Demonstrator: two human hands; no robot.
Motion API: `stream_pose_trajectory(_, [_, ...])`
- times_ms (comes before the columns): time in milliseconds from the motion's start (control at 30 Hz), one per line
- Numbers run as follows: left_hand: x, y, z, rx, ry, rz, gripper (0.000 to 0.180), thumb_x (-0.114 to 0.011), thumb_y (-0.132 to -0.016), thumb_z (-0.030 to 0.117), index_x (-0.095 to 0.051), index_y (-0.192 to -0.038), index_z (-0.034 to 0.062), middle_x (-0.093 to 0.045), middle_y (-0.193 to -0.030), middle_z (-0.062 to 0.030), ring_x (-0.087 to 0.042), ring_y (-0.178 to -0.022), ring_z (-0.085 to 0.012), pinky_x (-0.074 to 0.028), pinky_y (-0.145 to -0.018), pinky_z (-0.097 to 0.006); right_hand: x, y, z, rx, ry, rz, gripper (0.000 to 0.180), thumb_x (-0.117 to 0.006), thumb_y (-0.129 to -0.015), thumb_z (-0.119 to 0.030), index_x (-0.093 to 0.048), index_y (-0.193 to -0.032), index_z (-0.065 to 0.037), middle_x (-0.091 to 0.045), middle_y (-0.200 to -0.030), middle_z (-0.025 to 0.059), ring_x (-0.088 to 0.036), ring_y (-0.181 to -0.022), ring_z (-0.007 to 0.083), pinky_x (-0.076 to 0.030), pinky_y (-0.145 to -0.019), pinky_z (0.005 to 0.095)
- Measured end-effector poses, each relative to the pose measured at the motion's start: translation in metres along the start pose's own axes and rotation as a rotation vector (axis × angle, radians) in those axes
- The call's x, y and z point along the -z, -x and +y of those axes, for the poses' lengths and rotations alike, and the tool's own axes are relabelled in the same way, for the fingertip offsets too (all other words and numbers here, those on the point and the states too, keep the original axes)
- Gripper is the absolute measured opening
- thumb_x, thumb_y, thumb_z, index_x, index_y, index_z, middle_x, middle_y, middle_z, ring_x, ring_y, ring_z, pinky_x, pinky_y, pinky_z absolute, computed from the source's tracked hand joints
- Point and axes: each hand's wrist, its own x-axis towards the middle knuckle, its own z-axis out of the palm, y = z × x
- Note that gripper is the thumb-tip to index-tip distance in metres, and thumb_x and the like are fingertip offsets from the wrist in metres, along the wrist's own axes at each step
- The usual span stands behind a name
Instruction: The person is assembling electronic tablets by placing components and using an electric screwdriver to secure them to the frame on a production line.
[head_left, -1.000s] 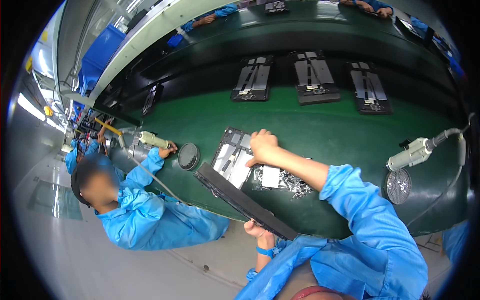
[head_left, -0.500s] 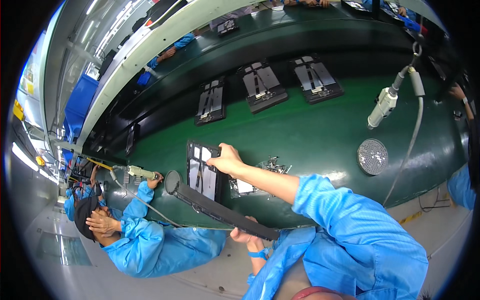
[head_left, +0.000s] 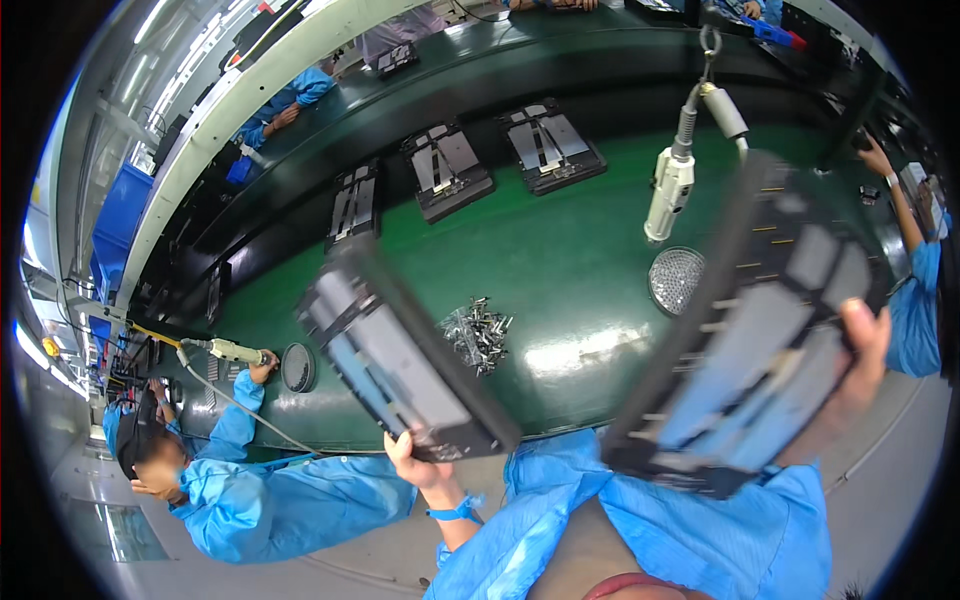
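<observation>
My left hand (head_left: 425, 468) grips the lower edge of a black open-backed tablet (head_left: 400, 360), raised and tilted over the workbench's near side. Grey and bluish panels and dark strips show inside its frame. My right hand (head_left: 862, 350) grips the right side of a second open-backed tablet (head_left: 740, 370), held up close on the right. It is blurred by motion, and part of that hand is hidden behind it. Between the two tablets, a heap of small metal screws (head_left: 485, 340) lies on clear plastic on the green bench.
Three similar tablets (head_left: 447, 170) lie in a row at the back of the green bench (head_left: 580, 270). A pale electric screwdriver (head_left: 670, 190) hangs above a round dish of small parts (head_left: 675, 278). At left, a co-worker in blue (head_left: 270, 495) sits by another round dish (head_left: 298, 367).
My right hand has swung right, carrying the tablet off the bench. The left tablet, earlier seen nearly edge-on, now shows its inside. The view has shifted.
</observation>
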Motion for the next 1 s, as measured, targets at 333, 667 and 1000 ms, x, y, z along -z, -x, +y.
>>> stream_pose_trajectory(333, [-0.076, 0.057, -0.068, 0.263, -0.199, -0.111, 0.026, -0.053, -0.081, -0.001, -0.054, -0.106, -0.0067, -0.061, -0.093, -0.0089, -0.059, -0.08, -0.0144, -0.048, -0.074, -0.026, 0.072, -0.279, 0.129, -0.357, 0.298, -0.493, 0.026, -0.066, -0.081, -0.015, -0.06, -0.104, -0.003, -0.063, -0.092, 0.0031, -0.06, -0.081, 0.012, -0.047, -0.074, 0.0249])
stream_pose_trajectory(667, [-0.073, 0.084, -0.11, 0.252, -0.288, -0.055, 0.032, -0.059, -0.079, 0.004, -0.054, -0.107, -0.0085, -0.062, -0.097, -0.0131, -0.062, -0.084, -0.0191, -0.051, -0.078, -0.031, -0.113, -0.268, 0.176, 0.71, 1.643, -0.414, 0.043, -0.069, -0.075, -0.02, -0.06, -0.113, -0.003, -0.064, -0.103, 0.0155, -0.062, -0.096, 0.0284, -0.052, -0.079, 0.0368])
stream_pose_trajectory(1000, [-0.093, 0.087, -0.113, 0.257, -0.307, -0.043, 0.029, -0.058, -0.081, -0.003, -0.055, -0.109, -0.0075, -0.063, -0.1, -0.0113, -0.06, -0.086, -0.016, -0.049, -0.081, -0.029, -0.347, -0.106, 0.268, 0.013, 1.198, -1.074, 0.075, -0.08, -0.061, -0.049, -0.061, -0.102, 0.01, -0.062, -0.109, 0.0246, -0.06, -0.105, 0.0328, -0.048, -0.087, 0.0366])
